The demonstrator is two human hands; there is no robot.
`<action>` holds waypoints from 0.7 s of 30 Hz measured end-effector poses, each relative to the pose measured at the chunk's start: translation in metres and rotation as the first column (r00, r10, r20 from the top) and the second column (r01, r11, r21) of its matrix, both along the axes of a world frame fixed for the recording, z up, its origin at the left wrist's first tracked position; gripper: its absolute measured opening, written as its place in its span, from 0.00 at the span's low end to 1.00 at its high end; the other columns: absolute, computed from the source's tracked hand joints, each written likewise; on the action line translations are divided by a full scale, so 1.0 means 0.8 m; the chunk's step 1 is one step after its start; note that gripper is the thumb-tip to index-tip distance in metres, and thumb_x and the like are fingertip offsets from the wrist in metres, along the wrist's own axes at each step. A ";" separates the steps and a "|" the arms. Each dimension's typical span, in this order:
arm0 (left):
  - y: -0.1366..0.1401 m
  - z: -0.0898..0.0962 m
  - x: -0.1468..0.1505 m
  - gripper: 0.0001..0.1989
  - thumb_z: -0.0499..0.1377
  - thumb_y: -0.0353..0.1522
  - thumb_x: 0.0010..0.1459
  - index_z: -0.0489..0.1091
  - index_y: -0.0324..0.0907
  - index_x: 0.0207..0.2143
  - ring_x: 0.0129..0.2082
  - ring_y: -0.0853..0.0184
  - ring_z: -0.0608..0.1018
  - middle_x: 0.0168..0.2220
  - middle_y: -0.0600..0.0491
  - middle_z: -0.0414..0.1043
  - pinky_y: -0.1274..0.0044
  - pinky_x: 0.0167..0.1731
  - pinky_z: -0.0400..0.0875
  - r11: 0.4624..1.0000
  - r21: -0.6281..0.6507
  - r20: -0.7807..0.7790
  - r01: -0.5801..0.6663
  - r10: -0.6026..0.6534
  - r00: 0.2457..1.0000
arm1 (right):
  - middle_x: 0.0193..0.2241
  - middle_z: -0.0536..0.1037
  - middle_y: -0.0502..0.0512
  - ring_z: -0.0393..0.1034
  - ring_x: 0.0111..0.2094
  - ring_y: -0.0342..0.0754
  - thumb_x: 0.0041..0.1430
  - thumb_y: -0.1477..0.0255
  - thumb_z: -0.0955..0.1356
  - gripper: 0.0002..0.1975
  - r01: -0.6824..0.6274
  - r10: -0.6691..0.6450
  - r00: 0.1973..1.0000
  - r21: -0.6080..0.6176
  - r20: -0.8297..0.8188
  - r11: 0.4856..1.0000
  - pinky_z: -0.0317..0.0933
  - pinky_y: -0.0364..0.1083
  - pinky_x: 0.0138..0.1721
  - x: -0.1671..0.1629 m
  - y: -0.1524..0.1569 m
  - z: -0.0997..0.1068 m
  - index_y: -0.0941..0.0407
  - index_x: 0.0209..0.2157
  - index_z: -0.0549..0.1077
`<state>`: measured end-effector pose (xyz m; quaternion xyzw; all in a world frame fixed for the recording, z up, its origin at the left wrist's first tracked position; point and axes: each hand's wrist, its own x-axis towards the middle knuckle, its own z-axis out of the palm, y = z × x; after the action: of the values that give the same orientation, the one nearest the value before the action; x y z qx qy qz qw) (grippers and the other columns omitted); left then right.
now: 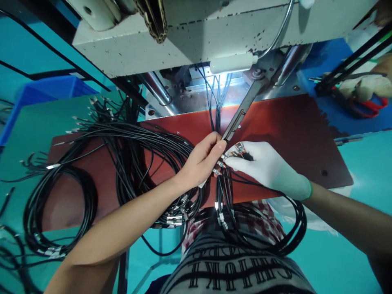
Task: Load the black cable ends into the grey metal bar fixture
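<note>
Nearest the camera is the person's striped shirt (232,269), low in the view, with loops of black cable (284,241) hanging over the lap just below the fingers. The left hand (202,161), bare, has its fingers (216,149) closed on a small bundle of black cables (222,192) with metal connector ends; the bundle's long axis runs roughly away from the person, its upper strands passing beyond the fingers toward the lit opening of the machine (220,77), its lower part dropping toward the lap. The right hand (263,165), in a white glove, meets the left, its fingers (237,162) pinched on the metal connector ends (240,148) just beside the left fingertips. Both hands sit over the reddish-brown desk (294,134), near its front edge. To the right of the fingers the plate is bare up to its ragged right edge; to the left a large tangle of coiled cables (122,163) covers it and spills past the left edge. A metal bar (241,112) slants up from just beyond the fingers. Another person's gloved hand (364,87) is far right, well apart.
</note>
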<state>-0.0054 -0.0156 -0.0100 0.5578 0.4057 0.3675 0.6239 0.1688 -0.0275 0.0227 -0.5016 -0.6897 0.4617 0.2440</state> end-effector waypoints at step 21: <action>0.001 0.003 0.000 0.18 0.56 0.47 0.59 0.58 0.41 0.31 0.19 0.76 0.68 0.29 0.57 0.63 0.84 0.12 0.67 0.959 -0.255 0.206 0.124 -0.071 0.976 | 0.32 0.80 0.50 0.74 0.35 0.47 0.51 0.71 0.71 0.06 0.115 -0.110 0.991 -0.073 0.078 0.991 0.64 0.42 0.37 0.036 -0.002 0.004 0.57 0.32 0.78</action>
<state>-0.0058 -0.0144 -0.0074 0.4495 0.3605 0.3310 0.7472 0.1972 -0.0290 0.0259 -0.5656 -0.6504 0.4548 0.2242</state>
